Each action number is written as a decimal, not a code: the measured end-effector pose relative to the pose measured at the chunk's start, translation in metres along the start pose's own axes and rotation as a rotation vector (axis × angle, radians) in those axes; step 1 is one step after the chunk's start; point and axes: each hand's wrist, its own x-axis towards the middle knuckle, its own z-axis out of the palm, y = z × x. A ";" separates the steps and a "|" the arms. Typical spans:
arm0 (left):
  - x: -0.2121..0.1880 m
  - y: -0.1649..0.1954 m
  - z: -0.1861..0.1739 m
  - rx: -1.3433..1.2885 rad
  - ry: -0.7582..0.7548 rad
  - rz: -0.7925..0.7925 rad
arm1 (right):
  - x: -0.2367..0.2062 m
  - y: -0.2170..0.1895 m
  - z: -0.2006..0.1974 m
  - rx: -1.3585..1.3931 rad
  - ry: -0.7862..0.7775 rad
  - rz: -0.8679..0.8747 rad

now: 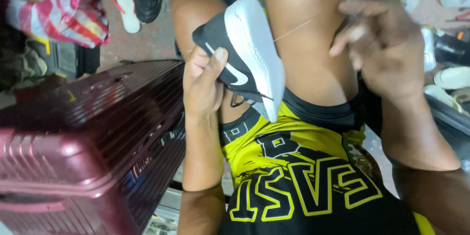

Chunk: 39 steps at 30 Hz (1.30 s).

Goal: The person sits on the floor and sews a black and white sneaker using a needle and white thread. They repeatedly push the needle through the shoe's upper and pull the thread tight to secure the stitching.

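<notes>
My left hand (pixel 203 83) grips a black sports shoe with a white sole (pixel 249 44), held between my knees with the sole turned up and to the right. A thin thread (pixel 293 30) runs taut from the sole's edge up to my right hand (pixel 382 49). That hand is pinched shut on the thread's end, raised over my right knee; whether a needle is in the fingers cannot be told. I sit in a yellow and black shirt and black shorts.
A dark red ribbed hard suitcase (pixel 93 137) stands close on my left. A red and white plastic bag (pixel 58 14) lies beyond it. Sandals (pixel 125 0) and several other shoes (pixel 450 78) lie scattered on the floor ahead and to the right.
</notes>
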 end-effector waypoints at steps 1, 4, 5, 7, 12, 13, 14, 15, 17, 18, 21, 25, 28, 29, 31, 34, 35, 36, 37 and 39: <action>-0.001 0.001 -0.006 -0.039 -0.025 -0.012 | 0.001 -0.007 0.008 -0.027 -0.056 -0.146; -0.001 0.000 -0.019 -0.142 -0.080 -0.030 | 0.006 -0.024 0.030 -0.106 -0.181 -0.463; -0.001 -0.001 -0.021 -0.176 -0.091 -0.035 | 0.006 -0.029 0.037 -0.130 -0.209 -0.487; -0.002 -0.003 -0.026 -0.198 -0.125 -0.032 | 0.007 -0.038 0.050 -0.159 -0.244 -0.513; -0.005 -0.007 -0.034 -0.230 -0.165 -0.020 | 0.008 -0.055 0.073 -0.142 -0.245 -0.516; -0.006 -0.007 -0.035 -0.240 -0.163 -0.020 | 0.008 -0.058 0.076 -0.152 -0.244 -0.504; -0.006 -0.008 -0.036 -0.248 -0.163 -0.020 | 0.008 -0.061 0.077 -0.161 -0.242 -0.493; -0.007 -0.009 -0.038 -0.244 -0.166 -0.008 | 0.008 -0.063 0.078 -0.168 -0.243 -0.481; -0.008 -0.010 -0.040 -0.234 -0.165 0.011 | 0.007 -0.066 0.079 -0.161 -0.254 -0.472; -0.009 -0.011 -0.040 -0.229 -0.155 0.015 | 0.006 -0.068 0.079 -0.158 -0.257 -0.467; -0.010 -0.013 -0.041 -0.210 -0.141 0.035 | 0.005 -0.070 0.079 -0.202 -0.241 -0.404; -0.011 -0.015 -0.039 -0.177 -0.128 0.045 | 0.004 -0.071 0.076 -0.199 -0.264 -0.366; -0.012 -0.014 -0.034 -0.131 -0.111 0.067 | 0.003 -0.071 0.073 -0.188 -0.279 -0.362; -0.012 -0.013 -0.033 -0.112 -0.103 0.076 | 0.003 -0.070 0.072 -0.189 -0.288 -0.344; -0.014 -0.009 -0.029 -0.029 -0.094 0.073 | 0.002 -0.069 0.069 -0.202 -0.300 -0.318; -0.018 -0.005 -0.019 0.130 -0.079 0.071 | 0.003 -0.065 0.057 -0.305 -0.323 -0.330; -0.019 -0.005 -0.014 0.187 -0.080 0.065 | 0.005 -0.063 0.051 -0.383 -0.328 -0.360; -0.019 -0.006 -0.008 0.302 -0.070 0.060 | 0.006 -0.061 0.045 -0.463 -0.331 -0.381; -0.020 -0.006 -0.001 0.416 -0.063 0.050 | 0.007 -0.060 0.039 -0.475 -0.336 -0.406; -0.017 -0.007 0.011 0.548 -0.067 0.046 | 0.012 -0.057 0.025 -0.496 -0.356 -0.470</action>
